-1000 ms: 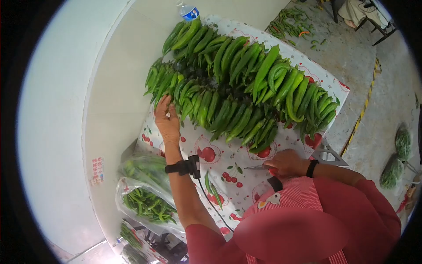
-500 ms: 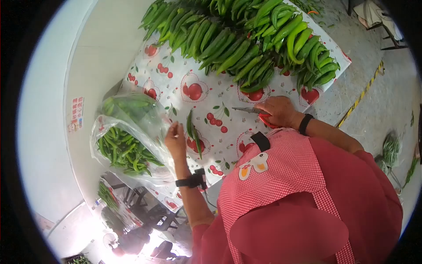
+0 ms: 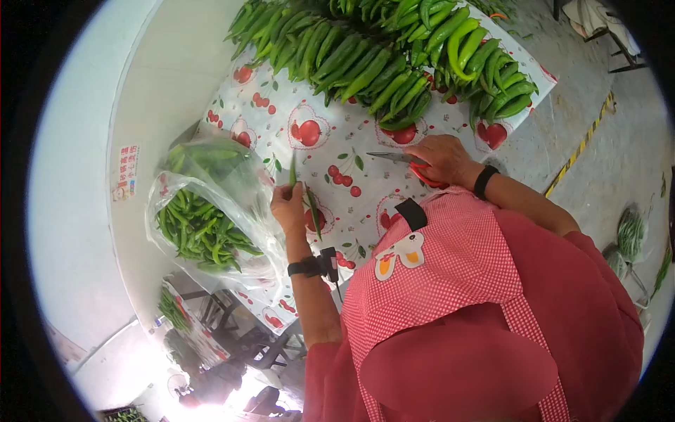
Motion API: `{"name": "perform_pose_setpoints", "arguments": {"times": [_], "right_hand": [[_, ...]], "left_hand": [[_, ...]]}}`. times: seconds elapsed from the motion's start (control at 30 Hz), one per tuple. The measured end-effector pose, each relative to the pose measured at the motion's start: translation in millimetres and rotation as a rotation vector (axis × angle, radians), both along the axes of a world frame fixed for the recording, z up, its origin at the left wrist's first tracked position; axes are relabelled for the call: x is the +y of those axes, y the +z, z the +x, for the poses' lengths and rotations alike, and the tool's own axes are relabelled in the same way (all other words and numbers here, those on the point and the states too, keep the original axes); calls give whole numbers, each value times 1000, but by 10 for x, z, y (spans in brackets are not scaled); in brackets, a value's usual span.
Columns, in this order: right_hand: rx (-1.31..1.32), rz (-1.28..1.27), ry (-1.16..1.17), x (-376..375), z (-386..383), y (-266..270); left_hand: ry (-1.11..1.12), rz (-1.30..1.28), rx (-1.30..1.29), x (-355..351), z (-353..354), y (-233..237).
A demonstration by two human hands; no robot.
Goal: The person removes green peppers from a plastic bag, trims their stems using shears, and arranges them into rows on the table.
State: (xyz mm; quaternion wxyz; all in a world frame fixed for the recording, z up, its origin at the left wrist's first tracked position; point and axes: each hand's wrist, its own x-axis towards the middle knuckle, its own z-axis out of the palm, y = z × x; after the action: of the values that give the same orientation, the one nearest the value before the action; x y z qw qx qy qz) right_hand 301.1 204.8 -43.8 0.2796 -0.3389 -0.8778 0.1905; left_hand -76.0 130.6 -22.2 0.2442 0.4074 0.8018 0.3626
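My left hand (image 3: 287, 208) pinches a slim green chili pepper (image 3: 292, 169), which points up and away from the fingers. Just right of that hand, another green pepper (image 3: 313, 216) lies on the cherry-print tablecloth (image 3: 264, 137). My right hand (image 3: 443, 159) is wrapped round the red handles of a pair of scissors (image 3: 392, 157), whose metal blades point left over the cloth. Left of my left hand, a clear plastic bag (image 3: 242, 165) lies open with many small green peppers (image 3: 200, 228) inside.
Long rows of green peppers (image 3: 362, 67) are piled along the table's far side. A white wall (image 3: 137, 91) with a sign stands at the left. Yellow-black tape (image 3: 580, 144) marks the floor at right. Dark stools (image 3: 218, 313) stand at lower left.
My left hand has moved slightly right and up, and one of the peppers that lay on the cloth is now in its fingers. The scissors stay in my right hand, nearly still.
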Motion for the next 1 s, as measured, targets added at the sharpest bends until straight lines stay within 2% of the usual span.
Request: {"name": "perform_pose_setpoints", "arguments": {"times": [0.03,0.07,0.13,0.23,0.33,0.43,0.57,0.63,0.67,0.73,0.77,0.83,0.87,0.93,1.0], "right_hand": [[-21,-1,-3,2,-1,5],[-21,-5,-7,6,6,10],[-45,-58,-14,-6,0,56],[32,15,-9,13,-14,9],[-21,-47,-6,0,-1,-13],[8,-15,-8,7,-4,-34],[-25,-23,-10,-1,4,-18],[-14,-16,-6,8,-3,-18],[-12,-15,-5,6,-3,-16],[-25,-33,-3,6,3,-7],[-24,-34,-5,6,6,-4],[-28,-40,-2,7,7,12],[-26,-41,-6,12,10,19],[-39,-53,0,3,4,40],[-37,-41,1,6,7,30]], "left_hand": [[37,45,-135,6,47,114],[33,41,-134,-3,97,229],[164,105,-319,-67,236,501],[156,34,-262,-230,313,709],[84,-49,-263,-461,261,576],[191,-128,-407,-516,381,543],[248,-57,-529,-437,400,476],[28,-209,-163,-387,360,499],[29,-208,-161,-359,354,502],[-27,-438,322,-263,379,577],[-29,-438,323,-268,382,559],[-93,-441,760,-293,389,506],[-96,-441,762,-275,363,488],[-136,-600,464,-255,311,476],[-137,-557,476,-267,330,425]]}}
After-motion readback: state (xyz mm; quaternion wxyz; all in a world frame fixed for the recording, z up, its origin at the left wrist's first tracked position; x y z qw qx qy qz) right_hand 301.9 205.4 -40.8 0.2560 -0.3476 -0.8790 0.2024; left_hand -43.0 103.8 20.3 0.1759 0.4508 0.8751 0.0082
